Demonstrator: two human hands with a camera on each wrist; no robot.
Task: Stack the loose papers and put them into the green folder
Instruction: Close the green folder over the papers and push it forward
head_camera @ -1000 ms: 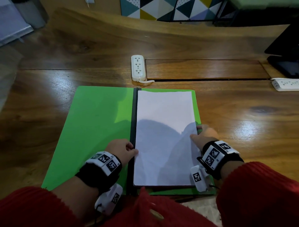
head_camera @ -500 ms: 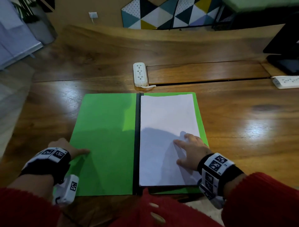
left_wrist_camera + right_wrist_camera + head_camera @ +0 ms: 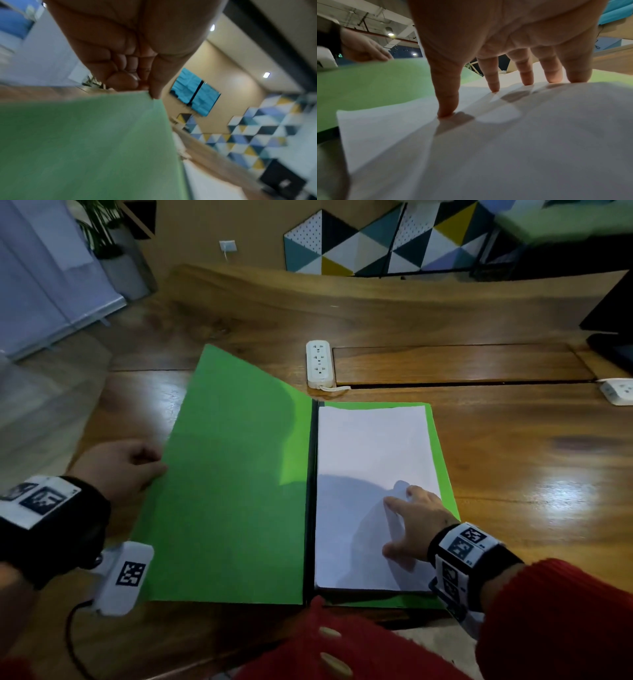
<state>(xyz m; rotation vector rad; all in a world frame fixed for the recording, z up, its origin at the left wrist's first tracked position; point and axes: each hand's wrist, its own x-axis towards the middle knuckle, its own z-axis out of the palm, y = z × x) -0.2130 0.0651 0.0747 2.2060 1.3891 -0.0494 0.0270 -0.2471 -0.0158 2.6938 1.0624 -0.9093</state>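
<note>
**Green folder lid in my left hand, papers under my right**

Green is the big colour on the wooden table. It is the green folder, and it lies open in front of me. Its left flap is tipped up off the table, higher at the far end. My left hand holds that flap by its outer edge. From the wrist camera I can see my fingers curled in and my thumb pinching the green edge.

White papers sit in a neat stack on the right half of the folder, just beside the dark spine. A thin strip of green shows past the stack at the right side and along the near edge.

My right hand rests on the lower right part of the stack. Its fingers are spread apart and straight, and the tips press down on the top sheet. The thumb tip touches the paper too.

Past the folder lies a white power strip, close to the folder's far edge but not touching it. Another white power strip peeks in at the right side of the table. My red sleeves show at the bottom.
</note>
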